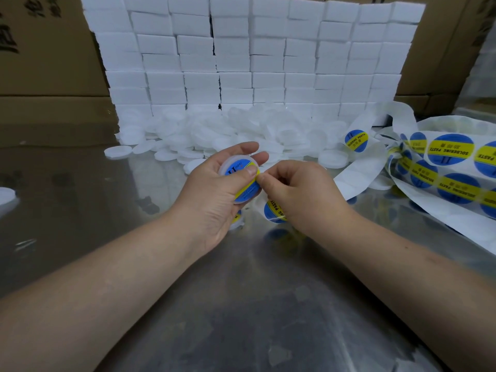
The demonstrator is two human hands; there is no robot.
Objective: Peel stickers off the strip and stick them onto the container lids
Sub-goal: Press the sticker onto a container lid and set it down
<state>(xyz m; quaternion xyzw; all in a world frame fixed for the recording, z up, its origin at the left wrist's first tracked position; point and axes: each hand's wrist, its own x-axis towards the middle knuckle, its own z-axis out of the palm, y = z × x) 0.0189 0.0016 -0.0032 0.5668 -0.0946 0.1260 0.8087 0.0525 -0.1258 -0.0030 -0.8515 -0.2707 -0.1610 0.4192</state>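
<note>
Steel table (pixel 241 304): reflective, spans the whole foreground. Brown cartons (pixel 48 63) line the back on both sides. In front of them stands a wall of small white boxes (pixel 252 55), many rows high, closing off the far edge.

At its foot lies a loose heap of white lids (pixel 228 130), spilling toward the hands. One stray lid (pixel 6 196) sits at the left edge, well apart.

The sticker strip (pixel 451 167) lies in tangled loops at right, carrying blue-and-yellow round labels. Its end runs under the right hand (pixel 303 194), which hides part of it.

The left hand (pixel 214 194) grips one held lid (pixel 230 163) above the table, thumb pressed across the sticker (pixel 247 191) on its face. The right hand, fingers curled, pinches that sticker's near edge between thumb and forefinger.
</note>
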